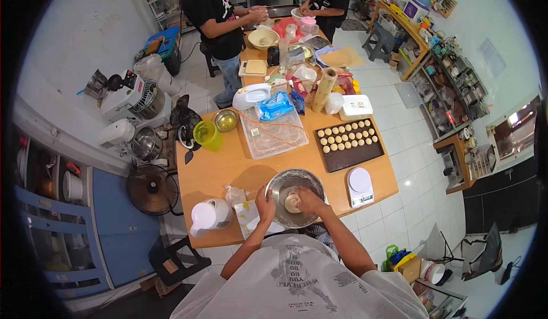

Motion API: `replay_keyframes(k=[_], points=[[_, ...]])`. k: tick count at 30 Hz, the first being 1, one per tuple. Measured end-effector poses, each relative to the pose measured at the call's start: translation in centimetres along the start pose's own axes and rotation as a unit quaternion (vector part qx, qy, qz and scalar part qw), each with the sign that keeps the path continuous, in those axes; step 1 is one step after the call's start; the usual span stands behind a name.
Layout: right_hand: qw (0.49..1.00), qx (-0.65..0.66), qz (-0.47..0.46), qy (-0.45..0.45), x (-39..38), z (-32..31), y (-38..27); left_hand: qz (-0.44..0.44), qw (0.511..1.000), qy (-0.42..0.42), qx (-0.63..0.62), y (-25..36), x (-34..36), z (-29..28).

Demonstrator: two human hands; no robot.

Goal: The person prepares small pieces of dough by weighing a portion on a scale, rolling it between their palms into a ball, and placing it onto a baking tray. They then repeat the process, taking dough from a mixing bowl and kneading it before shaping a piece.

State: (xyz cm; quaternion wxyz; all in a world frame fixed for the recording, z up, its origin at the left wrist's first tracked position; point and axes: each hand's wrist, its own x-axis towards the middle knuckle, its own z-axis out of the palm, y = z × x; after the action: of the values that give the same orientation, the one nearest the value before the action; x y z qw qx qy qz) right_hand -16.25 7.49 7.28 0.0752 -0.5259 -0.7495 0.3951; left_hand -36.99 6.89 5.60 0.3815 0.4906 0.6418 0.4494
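Note:
At the near edge of the wooden table (228, 176) sits a wide metal mixing bowl (294, 173) with floury smears on its inner wall. My left hand (265, 206) grips its left rim, thumb and fingers on either side of the wall. Inside, my right hand (310, 201) is closed on a pale lump of dough (293, 204), with the fingers curled against it. Part of the dough is hidden under those fingers. Left of the bowl lie a paper sheet (245, 213) and a crumpled clear plastic bag (234, 195).
Near left stands a white pitcher (211, 214). On the right are a white kitchen scale (359, 185) and a dark tray (354, 162) with several dough balls. Beyond lie a clear plastic box (274, 133) and a yellow-green container (206, 135). Two people (214, 22) work at the far end.

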Motion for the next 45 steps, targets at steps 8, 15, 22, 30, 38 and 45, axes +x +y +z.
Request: replay_keyframes(k=[8,15,22,30,38,45], points=[[0.989,-0.128,0.024,0.074,0.5,-1.1,-3.9,0.060,0.996,0.051,0.047,0.2,-0.4,0.2],[0.977,-0.204,0.025,0.055,-0.1,-0.3,-6.2,0.008,0.997,0.071,0.039,-0.4,-0.6,0.3],[0.969,-0.234,0.074,-0.026,3.9,-0.5,-6.9,-0.003,0.998,0.066,0.009,0.0,-0.5,0.5],[0.969,-0.205,-0.009,0.137,2.7,3.5,-5.3,-0.027,0.997,0.065,0.014,-0.1,-0.7,0.3],[0.948,-0.209,-0.090,0.221,4.1,5.1,-3.3,-0.027,0.999,0.043,0.014,0.5,-1.1,0.1],[0.958,-0.204,-0.054,0.195,5.3,5.1,-3.3,-0.018,0.999,0.029,0.031,2.0,-0.6,-0.4]])
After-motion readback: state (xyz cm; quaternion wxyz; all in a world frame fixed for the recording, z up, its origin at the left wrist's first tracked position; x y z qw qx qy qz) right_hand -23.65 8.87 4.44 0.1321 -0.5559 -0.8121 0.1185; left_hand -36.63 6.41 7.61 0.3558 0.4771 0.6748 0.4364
